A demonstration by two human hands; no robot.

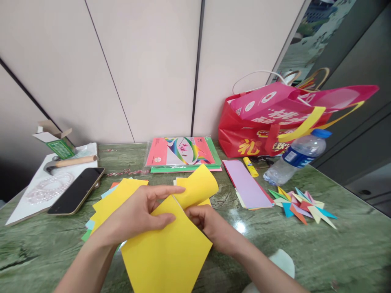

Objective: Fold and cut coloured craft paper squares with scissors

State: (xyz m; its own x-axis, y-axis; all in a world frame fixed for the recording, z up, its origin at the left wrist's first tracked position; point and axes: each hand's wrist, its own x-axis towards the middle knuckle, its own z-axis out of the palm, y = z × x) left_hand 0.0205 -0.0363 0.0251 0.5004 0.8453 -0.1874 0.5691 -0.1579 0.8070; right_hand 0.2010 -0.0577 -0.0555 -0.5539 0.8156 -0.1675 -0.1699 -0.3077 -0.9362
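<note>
A sheet of yellow paper [166,256] is split partway, and its far part [198,185] curls up and over to the right. My left hand [142,209] grips the paper near the split, thumb on the near part and forefinger reaching across to the curled part. At the split's right end my right hand [206,224] is closed, its fingers curled beneath the paper. What it holds is hidden; a thin pale line shows along the split. Under and left of my left arm lies a fanned pile of coloured sheets [122,193], yellow on top.
Paper packs [183,152] lie at the back. To the right are purple strips [247,183], a glue stick [250,167], a plastic bottle [295,156], folded paper pieces [302,203] and a red bag [238,134]. On the left are a phone [77,191], a hammer [75,162] and a green box [61,147].
</note>
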